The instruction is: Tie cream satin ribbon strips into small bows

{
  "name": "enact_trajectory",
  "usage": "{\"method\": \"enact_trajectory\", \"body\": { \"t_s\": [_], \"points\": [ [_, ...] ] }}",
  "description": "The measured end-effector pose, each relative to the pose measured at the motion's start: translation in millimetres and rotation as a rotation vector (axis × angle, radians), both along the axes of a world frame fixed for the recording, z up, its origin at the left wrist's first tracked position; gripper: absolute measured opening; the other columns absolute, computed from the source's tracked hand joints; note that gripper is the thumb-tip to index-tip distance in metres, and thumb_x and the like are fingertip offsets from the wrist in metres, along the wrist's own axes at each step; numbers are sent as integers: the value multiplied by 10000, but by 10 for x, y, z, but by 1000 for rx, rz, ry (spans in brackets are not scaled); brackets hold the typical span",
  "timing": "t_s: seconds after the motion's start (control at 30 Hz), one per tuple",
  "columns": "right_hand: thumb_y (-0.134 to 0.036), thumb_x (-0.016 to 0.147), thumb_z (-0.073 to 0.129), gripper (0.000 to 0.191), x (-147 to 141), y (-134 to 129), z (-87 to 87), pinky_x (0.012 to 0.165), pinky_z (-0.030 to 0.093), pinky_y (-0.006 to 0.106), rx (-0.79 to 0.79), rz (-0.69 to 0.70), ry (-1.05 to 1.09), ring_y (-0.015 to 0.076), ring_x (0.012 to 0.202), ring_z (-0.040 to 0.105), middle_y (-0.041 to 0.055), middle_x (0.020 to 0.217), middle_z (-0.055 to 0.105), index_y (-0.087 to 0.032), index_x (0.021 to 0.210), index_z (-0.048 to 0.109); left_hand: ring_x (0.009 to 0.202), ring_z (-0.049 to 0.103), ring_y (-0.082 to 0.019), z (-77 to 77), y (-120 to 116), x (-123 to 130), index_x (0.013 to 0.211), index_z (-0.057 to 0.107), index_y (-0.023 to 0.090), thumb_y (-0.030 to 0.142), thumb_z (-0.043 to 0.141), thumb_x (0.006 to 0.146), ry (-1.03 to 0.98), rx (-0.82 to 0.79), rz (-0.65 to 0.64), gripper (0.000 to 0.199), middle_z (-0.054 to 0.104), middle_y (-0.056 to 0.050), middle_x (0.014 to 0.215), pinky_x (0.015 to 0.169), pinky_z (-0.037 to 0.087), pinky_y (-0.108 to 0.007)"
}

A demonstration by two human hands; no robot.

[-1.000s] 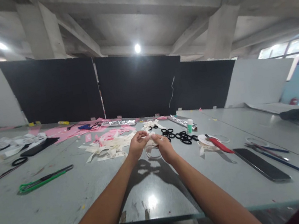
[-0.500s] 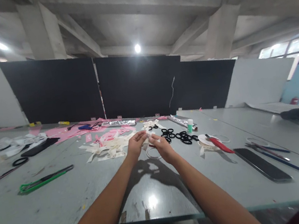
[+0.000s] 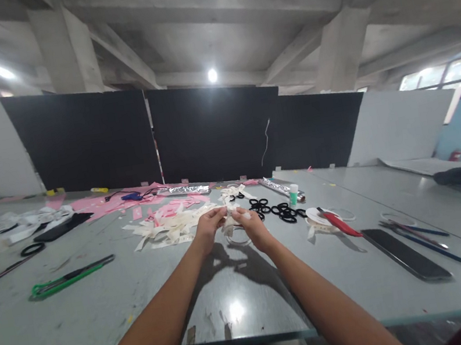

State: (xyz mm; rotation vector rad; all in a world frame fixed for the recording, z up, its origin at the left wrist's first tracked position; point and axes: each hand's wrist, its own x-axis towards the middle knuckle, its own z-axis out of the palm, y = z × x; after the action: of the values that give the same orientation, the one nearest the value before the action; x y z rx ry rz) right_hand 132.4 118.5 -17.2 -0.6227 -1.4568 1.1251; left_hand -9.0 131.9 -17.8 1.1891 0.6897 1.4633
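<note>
My left hand [image 3: 210,230] and my right hand [image 3: 254,230] meet over the middle of the table, fingers closed in a pinch. Between them they hold a small whitish strip [image 3: 228,229], part of which hangs below the fingertips. A pale ring [image 3: 238,242] shows just under the hands; whether it touches the strip I cannot tell. Left of my hands lies a heap of cream strips [image 3: 165,230]. Several black rings [image 3: 283,210] are scattered close by on the right.
On the left lie a green cutter [image 3: 69,278] and a black flat piece [image 3: 63,227]. To the right are a tape roll [image 3: 318,218], a red-handled tool [image 3: 339,221], a dark phone-like slab [image 3: 405,254] and a glue stick [image 3: 293,194]. Foil-wrapped pieces [image 3: 184,191] lie behind.
The whitish strip now hangs lower beneath my fingers, over the pale ring. Both hands stay almost in place.
</note>
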Motion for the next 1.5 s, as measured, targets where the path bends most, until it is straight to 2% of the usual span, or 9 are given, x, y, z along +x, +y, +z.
{"method": "enact_trajectory", "body": {
  "t_s": [0.1, 0.3, 0.4, 0.73, 1.0, 1.23, 1.33, 1.43, 1.5],
  "points": [
    [-474, 732, 656, 369, 11, 0, 9, 786, 434, 315, -2, -37, 17, 217, 855, 592, 56, 860, 681, -154, 908, 708, 528, 409, -65, -10, 3, -3, 743, 680, 130, 464, 753, 624, 45, 1, -24, 361, 557, 12, 619, 549, 324, -220],
    [-468, 738, 645, 360, 12, -37, 36, 811, 425, 330, 10, -77, 11, 205, 799, 590, 44, 802, 680, -155, 903, 711, 620, 489, -102, -59, 23, -23, 889, 699, 139, 517, 661, 715, 175, 31, -90, 418, 616, -20, 717, 651, 368, -243],
    [-463, 744, 638, 353, 20, -44, 51, 808, 420, 324, 30, -91, -24, 201, 798, 577, 44, 793, 674, -146, 882, 713, 666, 517, -116, -66, 34, -34, 945, 692, 152, 517, 652, 723, 207, 52, -63, 429, 637, -27, 778, 682, 377, -251],
    [-483, 774, 609, 372, 35, 7, -7, 793, 417, 310, 81, -69, -60, 200, 819, 570, 50, 833, 666, -145, 891, 714, 597, 497, -112, -57, 45, -25, 799, 688, 150, 548, 683, 666, 181, 38, 23, 420, 621, -24, 692, 609, 354, -255],
    [-492, 757, 631, 388, 8, 21, -41, 719, 468, 311, -57, 42, 69, 184, 760, 590, 61, 853, 674, -160, 947, 699, 590, 502, -112, -46, 21, -17, 817, 691, 151, 548, 681, 666, 192, 49, 3, 425, 614, -14, 671, 610, 358, -257],
    [-500, 735, 642, 419, 2, 4, -32, 678, 475, 288, -90, 32, 77, 177, 756, 601, 69, 853, 680, -141, 946, 691, 598, 506, -116, -69, 43, -28, 812, 708, 151, 532, 685, 668, 221, 27, 43, 408, 635, -19, 680, 614, 358, -258],
    [-490, 727, 656, 409, 0, 1, -42, 676, 475, 273, -139, 33, 129, 184, 799, 612, 81, 925, 686, -154, 959, 684, 620, 520, -118, -40, 34, -22, 857, 711, 166, 525, 678, 673, 227, 24, 46, 404, 661, -28, 755, 627, 364, -255],
    [-483, 729, 655, 417, 5, 14, -47, 697, 484, 279, -222, 25, 243, 199, 877, 619, 89, 1049, 673, -189, 1025, 662, 636, 540, -122, -1, 27, -25, 903, 697, 173, 530, 653, 686, 240, 32, 133, 420, 673, -41, 838, 623, 371, -253],
    [-474, 728, 657, 429, 15, 29, -40, 715, 489, 295, -263, 31, 311, 204, 906, 620, 88, 1117, 655, -208, 1064, 646, 590, 539, -120, 8, 29, -30, 883, 685, 161, 550, 633, 686, 270, 3, 181, 440, 663, -45, 800, 588, 361, -254]
  ]
}}
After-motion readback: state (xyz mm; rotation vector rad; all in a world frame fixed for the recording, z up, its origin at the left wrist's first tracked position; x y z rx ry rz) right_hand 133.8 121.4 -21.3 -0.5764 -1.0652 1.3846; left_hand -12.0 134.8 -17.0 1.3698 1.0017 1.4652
